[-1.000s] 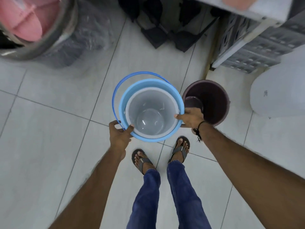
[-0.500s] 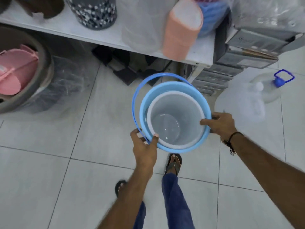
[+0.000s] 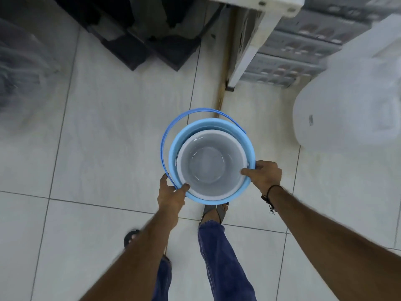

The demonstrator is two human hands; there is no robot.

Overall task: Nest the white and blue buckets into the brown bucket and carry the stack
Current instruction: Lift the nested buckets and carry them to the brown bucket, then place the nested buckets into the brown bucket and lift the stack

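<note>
The white bucket (image 3: 211, 165) sits nested inside the blue bucket (image 3: 217, 128), whose blue handle (image 3: 184, 116) hangs down on the far left side. I hold the pair above the tiled floor. My left hand (image 3: 171, 195) grips the near-left rim, thumb over the edge. My right hand (image 3: 263, 173) grips the right rim, thumb on the white bucket's edge. The brown bucket is not visible; whether it is underneath the stack I cannot tell.
A large translucent water jug (image 3: 347, 101) stands at the right. Grey plastic crates (image 3: 299, 51) and a white shelf leg (image 3: 245, 59) are ahead right. Dark stands (image 3: 152, 40) lie under the shelf. A plastic-wrapped item (image 3: 23, 68) is at the left. My feet are below the buckets.
The brown bucket, seen on the floor by my right hand a second ago, is out of sight. The view tilted up to the shelf and back down. My feet have stepped.
</note>
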